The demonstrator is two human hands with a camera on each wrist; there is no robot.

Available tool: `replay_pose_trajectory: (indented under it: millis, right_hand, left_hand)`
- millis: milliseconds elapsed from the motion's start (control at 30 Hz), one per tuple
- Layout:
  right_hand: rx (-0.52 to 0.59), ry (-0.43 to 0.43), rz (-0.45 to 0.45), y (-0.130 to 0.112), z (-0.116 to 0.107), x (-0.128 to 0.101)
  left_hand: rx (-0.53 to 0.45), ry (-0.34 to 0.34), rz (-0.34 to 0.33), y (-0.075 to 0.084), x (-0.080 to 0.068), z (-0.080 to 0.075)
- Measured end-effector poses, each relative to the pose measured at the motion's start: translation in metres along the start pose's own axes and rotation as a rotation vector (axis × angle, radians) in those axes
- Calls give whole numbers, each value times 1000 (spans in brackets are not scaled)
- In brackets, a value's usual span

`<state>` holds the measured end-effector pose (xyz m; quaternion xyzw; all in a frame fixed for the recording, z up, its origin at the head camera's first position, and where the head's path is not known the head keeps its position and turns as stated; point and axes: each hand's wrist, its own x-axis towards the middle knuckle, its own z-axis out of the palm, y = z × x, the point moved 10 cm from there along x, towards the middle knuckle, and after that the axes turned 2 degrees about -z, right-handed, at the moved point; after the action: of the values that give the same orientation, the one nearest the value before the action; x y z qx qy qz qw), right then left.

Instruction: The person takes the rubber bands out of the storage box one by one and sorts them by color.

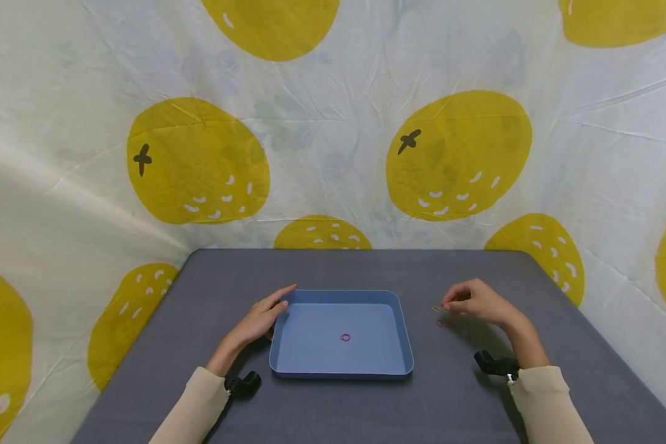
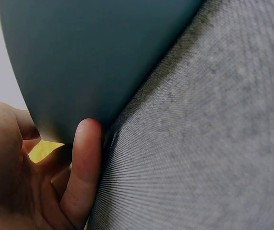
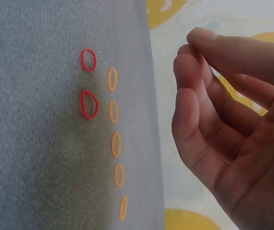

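Note:
A shallow blue tray (image 1: pixel 341 364) lies on the table. My left hand (image 1: pixel 262 319) holds its left wall near the far corner, thumb at the rim and other fingers outside. In the left wrist view a fingertip presses the outer wall (image 2: pixel 94 62). Small red rubber band loops (image 1: pixel 345 337) lie in the tray; their number is unclear. Right of the tray, my right hand (image 1: pixel 477 300) hovers with bent fingers, thumb and index tips close together; no band shows between them. Below it lie two red rubber bands (image 3: pixel 89 105) and a row of several yellow-orange rubber bands (image 3: pixel 116 144).
The table (image 1: pixel 333 410) has a dark grey cloth top. Behind and beside it hangs a white curtain (image 1: pixel 327 154) printed with large yellow fruit. A black wrist camera (image 1: pixel 245 385) sits at the left cuff and another black camera (image 1: pixel 494 364) at the right.

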<state>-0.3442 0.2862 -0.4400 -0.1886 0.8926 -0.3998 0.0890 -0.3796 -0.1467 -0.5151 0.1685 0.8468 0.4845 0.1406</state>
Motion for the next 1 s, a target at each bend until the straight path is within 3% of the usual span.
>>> replay_pose_trajectory:
  millis: [1000]
  right_hand:
    - [-29,-79,-12,-39,35,26]
  left_hand:
    - [-9,4,-10,-1,0,0]
